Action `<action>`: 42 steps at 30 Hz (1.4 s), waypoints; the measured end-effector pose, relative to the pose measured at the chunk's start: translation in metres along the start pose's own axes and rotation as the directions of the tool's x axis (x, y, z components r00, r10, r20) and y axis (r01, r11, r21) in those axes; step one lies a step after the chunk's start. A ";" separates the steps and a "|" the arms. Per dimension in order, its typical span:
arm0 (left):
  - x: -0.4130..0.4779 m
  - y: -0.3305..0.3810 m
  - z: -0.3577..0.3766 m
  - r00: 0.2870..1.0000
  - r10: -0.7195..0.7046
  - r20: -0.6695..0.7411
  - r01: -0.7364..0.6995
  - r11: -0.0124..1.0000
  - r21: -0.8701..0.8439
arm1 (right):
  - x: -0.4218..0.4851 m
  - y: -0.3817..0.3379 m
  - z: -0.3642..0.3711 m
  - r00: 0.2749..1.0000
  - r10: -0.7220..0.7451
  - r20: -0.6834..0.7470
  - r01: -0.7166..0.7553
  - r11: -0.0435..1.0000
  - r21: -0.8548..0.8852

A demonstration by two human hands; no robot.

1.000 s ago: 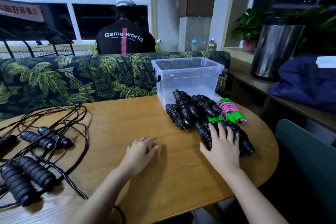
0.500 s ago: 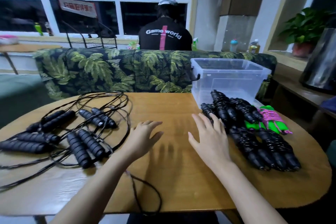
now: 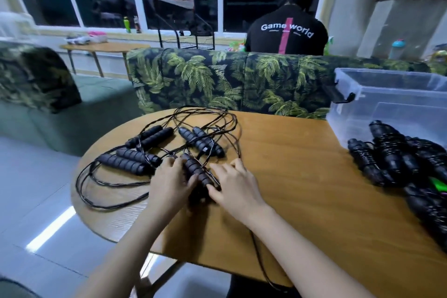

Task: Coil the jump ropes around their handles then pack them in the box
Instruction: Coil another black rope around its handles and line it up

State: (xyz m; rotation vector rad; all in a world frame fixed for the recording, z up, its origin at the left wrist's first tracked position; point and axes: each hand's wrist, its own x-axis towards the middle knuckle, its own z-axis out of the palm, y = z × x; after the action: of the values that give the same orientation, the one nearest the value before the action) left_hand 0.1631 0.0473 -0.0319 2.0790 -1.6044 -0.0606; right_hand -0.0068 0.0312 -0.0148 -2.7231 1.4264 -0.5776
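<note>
Both hands meet over one black foam jump-rope handle (image 3: 197, 172) lying slantwise at the near left of the wooden table (image 3: 302, 189). The left hand (image 3: 170, 182) sits against the handle's left side with its thumb laid across the foam and its fingers bent by the far end; motion blur hides whether it truly grasps the handle. The right hand (image 3: 233, 185) lies just right of it, released, with fingers spread flat over the thin black cord (image 3: 235, 143) and the tabletop and its thumb touching the handle's near end. Further left and beyond the hands lie the uncoiled jump ropes (image 3: 135, 159), their foam handles in loose pairs and their cords looping over one another towards the far edge. One cord (image 3: 260, 259) trails off the near edge between the forearms. Well apart, at the right of the table, lies a heap of coiled jump ropes (image 3: 396, 159), black with a bit of green showing. Just behind that heap stands the clear plastic box (image 3: 387, 94), lid off. Beyond the table runs a palm-print sofa (image 3: 229, 80), and past it a person in a black shirt (image 3: 286, 34) faces away.
</note>
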 end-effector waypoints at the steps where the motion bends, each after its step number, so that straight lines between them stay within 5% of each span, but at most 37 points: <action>1: 0.000 -0.002 0.002 0.999 -0.034 0.018 0.035 0.998 -0.058 | 0.006 -0.005 0.004 0.999 0.010 0.053 -0.010 1.000 -0.010; 5: 0.003 0.001 0.005 0.994 -0.109 0.025 0.112 0.967 -0.228 | 0.016 -0.015 0.008 0.984 0.073 0.165 -0.081 0.996 0.043; 9: 0.010 0.014 -0.003 0.990 -0.143 -0.009 0.128 0.914 -0.385 | 0.009 0.000 -0.008 0.987 0.160 0.025 -0.162 0.976 0.147; 16: 0.023 0.094 0.011 0.999 0.039 0.005 -0.031 0.860 -0.510 | -0.031 0.071 -0.043 0.905 0.401 -0.143 -0.389 0.916 0.101; 23: 0.017 0.177 0.073 0.970 0.171 0.173 -0.057 0.851 -0.522 | -0.083 0.136 -0.052 0.784 0.579 -0.224 -0.596 0.803 -0.006; 26: 0.011 0.190 0.093 0.944 0.222 0.245 -0.073 0.863 -0.500 | -0.095 0.145 -0.044 0.763 0.623 -0.171 -0.629 0.777 0.029; 31: 0.016 0.186 0.105 0.941 0.204 0.271 -0.070 0.898 -0.434 | -0.102 0.152 -0.025 0.855 0.519 0.006 -0.470 0.768 0.436; 36: 0.011 0.198 0.100 0.918 0.205 0.341 -0.194 0.979 -0.066 | -0.101 0.178 -0.025 0.854 0.520 0.025 -0.473 0.756 0.453; 42: 0.013 0.214 0.098 0.878 0.247 0.410 -0.250 0.967 -0.047 | -0.100 0.203 -0.030 0.805 0.590 -0.065 -0.500 0.733 0.460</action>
State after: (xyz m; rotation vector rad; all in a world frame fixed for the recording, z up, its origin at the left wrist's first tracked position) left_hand -0.0567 -0.0368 -0.0249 1.9331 -2.1134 -0.4328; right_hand -0.2290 -0.0030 -0.0553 -1.8171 1.7862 -0.9989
